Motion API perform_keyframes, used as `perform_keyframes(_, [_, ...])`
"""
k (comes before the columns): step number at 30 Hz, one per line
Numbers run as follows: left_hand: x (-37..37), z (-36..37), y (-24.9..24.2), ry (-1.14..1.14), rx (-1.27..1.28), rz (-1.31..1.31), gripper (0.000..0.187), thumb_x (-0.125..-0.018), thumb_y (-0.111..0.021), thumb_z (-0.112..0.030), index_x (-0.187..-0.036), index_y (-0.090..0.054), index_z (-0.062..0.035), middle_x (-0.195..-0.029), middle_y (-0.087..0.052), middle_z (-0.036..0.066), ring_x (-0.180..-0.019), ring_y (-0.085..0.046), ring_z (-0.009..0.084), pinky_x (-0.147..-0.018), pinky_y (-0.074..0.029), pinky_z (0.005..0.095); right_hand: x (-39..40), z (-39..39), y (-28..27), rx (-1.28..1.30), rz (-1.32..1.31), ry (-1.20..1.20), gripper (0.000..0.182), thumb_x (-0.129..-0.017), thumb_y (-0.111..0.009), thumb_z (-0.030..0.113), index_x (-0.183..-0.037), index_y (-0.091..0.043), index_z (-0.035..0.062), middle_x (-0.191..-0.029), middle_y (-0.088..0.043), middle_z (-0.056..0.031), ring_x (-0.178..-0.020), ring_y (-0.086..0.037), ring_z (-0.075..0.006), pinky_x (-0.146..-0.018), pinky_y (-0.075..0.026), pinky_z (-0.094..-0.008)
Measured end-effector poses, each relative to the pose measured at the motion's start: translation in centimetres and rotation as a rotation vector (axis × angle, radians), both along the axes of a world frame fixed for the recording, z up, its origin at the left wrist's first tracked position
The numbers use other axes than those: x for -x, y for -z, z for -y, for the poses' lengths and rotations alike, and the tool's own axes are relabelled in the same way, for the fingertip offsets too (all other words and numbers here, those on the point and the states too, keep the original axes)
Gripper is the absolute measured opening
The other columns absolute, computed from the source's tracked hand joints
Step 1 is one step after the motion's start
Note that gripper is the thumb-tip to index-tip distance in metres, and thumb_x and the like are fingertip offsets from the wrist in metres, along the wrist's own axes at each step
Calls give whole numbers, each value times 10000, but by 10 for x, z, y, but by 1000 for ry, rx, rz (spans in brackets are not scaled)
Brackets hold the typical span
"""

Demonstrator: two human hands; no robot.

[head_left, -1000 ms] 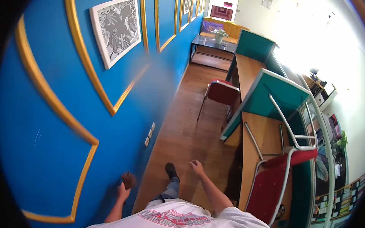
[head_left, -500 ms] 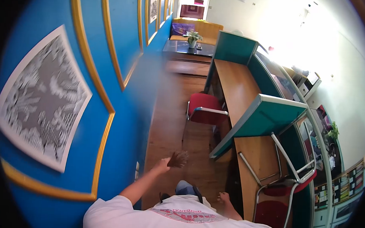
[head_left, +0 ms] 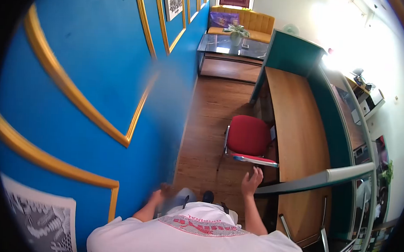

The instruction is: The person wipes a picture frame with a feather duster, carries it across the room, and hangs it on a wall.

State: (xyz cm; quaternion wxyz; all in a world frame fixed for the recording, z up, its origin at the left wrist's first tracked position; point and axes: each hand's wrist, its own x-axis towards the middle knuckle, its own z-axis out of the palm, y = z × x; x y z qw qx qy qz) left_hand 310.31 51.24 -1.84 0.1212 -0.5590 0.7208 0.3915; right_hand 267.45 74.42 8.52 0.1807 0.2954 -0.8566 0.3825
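Observation:
My left hand [head_left: 156, 197] is low beside the blue wall, its fingers closed on a brown duster-like bundle [head_left: 165, 188]. That bundle looks blurred, and its exact kind is hard to make out. In front of me stands a red chair [head_left: 249, 135] with a metal frame, at the long wooden desk. My right hand [head_left: 252, 181] reaches forward with its fingers spread, just short of the chair's backrest [head_left: 255, 160]. Nothing shows in that hand.
A green partition [head_left: 290, 55] borders the wooden desk [head_left: 296, 125] on the right. Gold-framed panels line the blue wall [head_left: 87, 67]. Farther on are a dark glossy table [head_left: 219, 45] with a potted plant [head_left: 236, 35] and a yellow sofa [head_left: 256, 24]. Wooden floor [head_left: 206, 139] runs between.
I have moved forward along the aisle, and the red chair is nearer. My right hand has risen toward its backrest with fingers spread. The left hand has drawn back with the brown bundle.

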Motion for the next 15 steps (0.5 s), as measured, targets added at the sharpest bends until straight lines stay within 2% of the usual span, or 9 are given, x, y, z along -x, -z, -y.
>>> perform_keyframes(1, [-1,11,-3,-32,20,55,564,-872,-517,-552,-1180,-642,-97,-1205,-615,217,-1145,-569,405,-933,-464,463,23,28,-4,-8,11,-4,371,-837,-631,110,-1183,-543,7,-1215,-511,-238,-1179,-470,-401,-1024,-350,-491])
perform_keyframes(2, [0,23,-6,-56,27,64,571,-876,-495,-566,-1178,-648,-107,-1218,-606,216,-1154,-561,408,-948,-454,472,48,56,0,-84,19,-53,367,-830,-644,134,-1170,-550,30,-1231,-503,-204,-1192,-459,-382,-1022,-341,-486])
perform_keyframes(4, [6,50,-4,-27,21,100,571,-877,-490,-568,-1178,-649,-109,-1219,-606,216,-1160,-558,405,-953,-453,472,86,98,14,-161,32,-106,364,-823,-657,159,-1156,-557,52,-1246,-496,-170,-1205,-448,-363,-1020,-331,-481])
perform_keyframes(9, [59,135,29,87,-26,125,498,-917,-474,-487,-1220,-624,-121,-1225,-606,207,-1168,-550,411,-978,-447,467,168,165,93,-836,404,-252,395,-860,-615,311,-1142,-602,34,-1237,-557,-197,-1182,-510,-378,-984,-405,-502])
perform_keyframes(10, [69,162,51,108,-46,127,527,-754,-716,-445,-1166,-648,-123,-1178,-650,169,-1101,-602,379,-917,-483,429,182,164,130,-856,564,-244,415,-865,-608,331,-1144,-610,24,-1224,-579,-216,-1157,-540,-380,-973,-427,-494])
perform_keyframes(11, [85,186,62,122,-43,124,527,-754,-716,-445,-1166,-648,-123,-1178,-650,169,-1101,-602,379,-917,-483,429,192,165,156,-867,723,-231,438,-870,-601,352,-1147,-618,14,-1211,-600,-235,-1133,-570,-383,-962,-449,-487])
perform_keyframes(13, [129,234,76,86,34,-31,552,-736,-715,-476,-1160,-650,-130,-1166,-648,191,-1093,-607,383,-915,-484,431,195,177,143,-966,877,-122,441,-862,-623,375,-1110,-649,12,-1135,-648,-235,-1062,-622,-376,-927,-484,-437])
perform_keyframes(14, [174,256,38,127,20,0,513,-740,-719,-424,-1166,-647,-148,-1158,-650,191,-1097,-606,373,-916,-484,427,195,182,151,-963,889,-99,441,-862,-623,375,-1110,-649,12,-1135,-648,-235,-1062,-622,-376,-927,-484,-437])
perform_keyframes(15, [199,287,38,151,10,1,513,-740,-719,-424,-1166,-647,-148,-1158,-650,191,-1097,-606,373,-916,-484,427,196,188,165,-783,962,-67,419,-863,-632,367,-1083,-664,11,-1092,-665,-225,-1033,-638,-360,-899,-497,-427])
